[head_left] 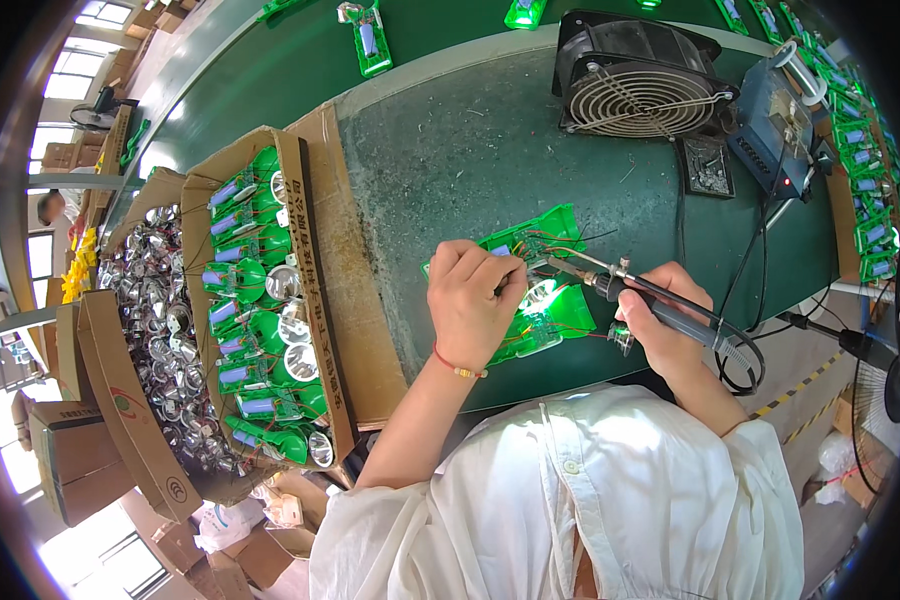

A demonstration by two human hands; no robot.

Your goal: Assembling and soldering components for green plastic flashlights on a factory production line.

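Note:
In my right hand point(675, 300) is a soldering iron point(685, 322) with a grey-black handle and a thin metal tube along it. Its tip points left, over an opened green flashlight housing point(560, 318) on the bench in front of me. Red and dark wires, a shiny round reflector point(540, 296) and an upper green shell part point(545, 225) show there. Above the housing's left side is my left hand point(475, 300), its fingers curled and closed; whatever they pinch is hidden. A small metal-and-clear part point(622, 338) hangs by wires below my right hand.
To the left, a cardboard box point(315, 300) holds several green housings with blue batteries, beside a heap of silvery reflectors point(160, 330). A black fan point(650, 90), blue soldering station point(775, 125) and small tray point(707, 167) stand far right. More green units line the belt point(270, 70).

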